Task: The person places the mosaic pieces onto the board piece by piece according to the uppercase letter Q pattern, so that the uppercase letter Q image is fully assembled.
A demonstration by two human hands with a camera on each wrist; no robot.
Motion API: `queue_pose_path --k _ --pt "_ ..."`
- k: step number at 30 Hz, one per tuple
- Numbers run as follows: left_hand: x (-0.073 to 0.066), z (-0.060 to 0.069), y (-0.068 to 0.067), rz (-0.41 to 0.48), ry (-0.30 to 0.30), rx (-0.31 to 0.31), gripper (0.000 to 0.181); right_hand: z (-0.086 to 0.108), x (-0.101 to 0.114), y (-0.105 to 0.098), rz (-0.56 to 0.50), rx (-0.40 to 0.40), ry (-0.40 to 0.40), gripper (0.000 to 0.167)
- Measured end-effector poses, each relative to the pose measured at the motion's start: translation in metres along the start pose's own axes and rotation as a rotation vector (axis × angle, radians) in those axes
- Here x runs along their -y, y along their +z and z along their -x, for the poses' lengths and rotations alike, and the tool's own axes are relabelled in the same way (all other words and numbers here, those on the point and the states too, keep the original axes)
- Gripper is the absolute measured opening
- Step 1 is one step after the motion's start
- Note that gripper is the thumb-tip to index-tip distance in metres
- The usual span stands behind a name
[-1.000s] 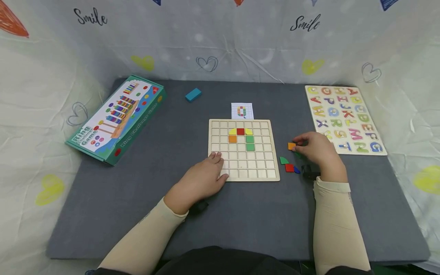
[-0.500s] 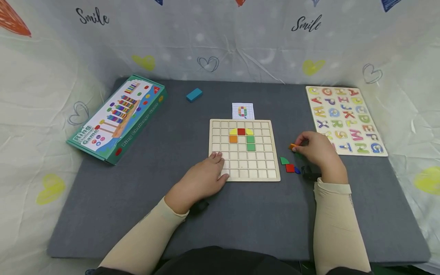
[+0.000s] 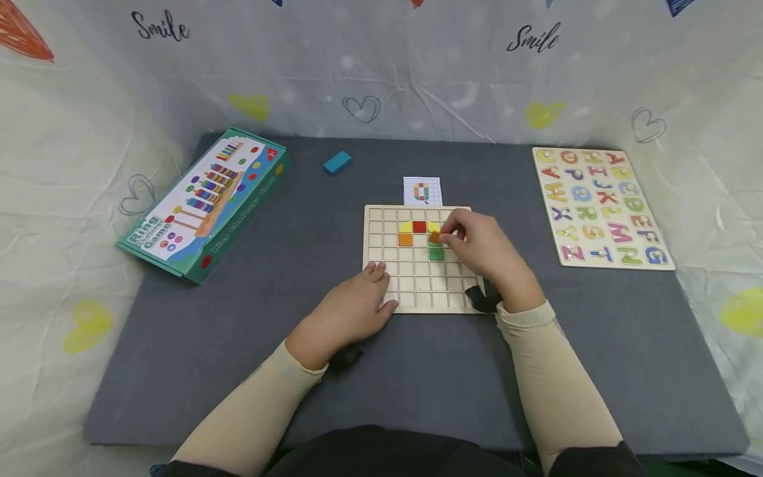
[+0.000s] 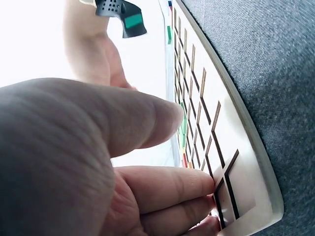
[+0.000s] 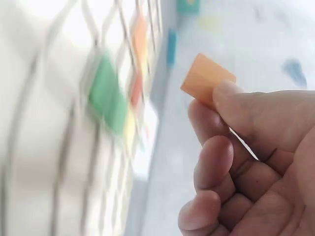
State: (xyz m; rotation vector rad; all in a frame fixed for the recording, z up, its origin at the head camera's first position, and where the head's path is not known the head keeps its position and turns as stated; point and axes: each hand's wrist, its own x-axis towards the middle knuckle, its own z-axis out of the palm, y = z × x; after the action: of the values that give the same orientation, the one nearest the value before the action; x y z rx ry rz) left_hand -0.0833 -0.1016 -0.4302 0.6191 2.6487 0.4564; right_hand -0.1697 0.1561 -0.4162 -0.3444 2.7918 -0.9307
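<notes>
A wooden grid board (image 3: 417, 286) lies flat on the table, holding yellow, red (image 3: 420, 227), orange (image 3: 405, 239) and green (image 3: 436, 254) tiles. My left hand (image 3: 348, 311) rests on its near-left corner, fingers fairly straight; the left wrist view shows the fingertips (image 4: 202, 184) touching the grid. Above the green tiles, my right hand (image 3: 485, 248) pinches a square orange tile (image 5: 204, 76) between thumb and forefinger. In the right wrist view that tile is apart from the board. A printed pattern card (image 3: 422, 191) sits against the board's far edge.
A green-edged toy box (image 3: 205, 205) stands at the left, with a blue block (image 3: 338, 163) at the back. An alphabet puzzle board (image 3: 603, 209) lies at the right. The right hand and wrist strap hide the loose tiles beside the grid board in the head view.
My right hand has picked up the orange tile from the table right of the board and carried it left over the grid. The left hand has stayed in place.
</notes>
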Motion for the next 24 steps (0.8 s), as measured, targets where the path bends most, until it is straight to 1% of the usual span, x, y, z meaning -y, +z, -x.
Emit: queue_pose_path --k 4,6,8,12,17,20,24 --pt "0.001 -0.003 0.001 -0.013 0.003 0.000 0.061 -0.015 0.015 0.025 -0.009 0.073 -0.094 0.004" --pt "0.001 -0.004 0.002 -0.019 0.002 0.004 0.062 -0.021 0.017 0.035 0.000 0.088 -0.121 0.005" --pt "0.001 -0.005 0.002 -0.016 0.002 0.006 0.062 -0.024 0.018 0.040 0.011 0.094 -0.128 0.006" --pt "0.000 -0.006 0.002 -0.010 0.001 0.009 0.062 -0.025 0.018 0.044 0.010 0.104 -0.127 0.006" --pt "0.000 -0.005 0.002 -0.005 -0.006 0.007 0.061 -0.026 0.018 0.045 0.003 0.123 -0.161 0.005" --pt "0.001 -0.004 0.002 -0.006 -0.003 0.005 0.061 -0.026 0.019 0.046 0.009 0.127 -0.155 0.005" --pt "0.002 -0.003 0.002 -0.005 -0.002 -0.001 0.061 -0.026 0.022 0.050 0.035 0.113 -0.140 0.005"
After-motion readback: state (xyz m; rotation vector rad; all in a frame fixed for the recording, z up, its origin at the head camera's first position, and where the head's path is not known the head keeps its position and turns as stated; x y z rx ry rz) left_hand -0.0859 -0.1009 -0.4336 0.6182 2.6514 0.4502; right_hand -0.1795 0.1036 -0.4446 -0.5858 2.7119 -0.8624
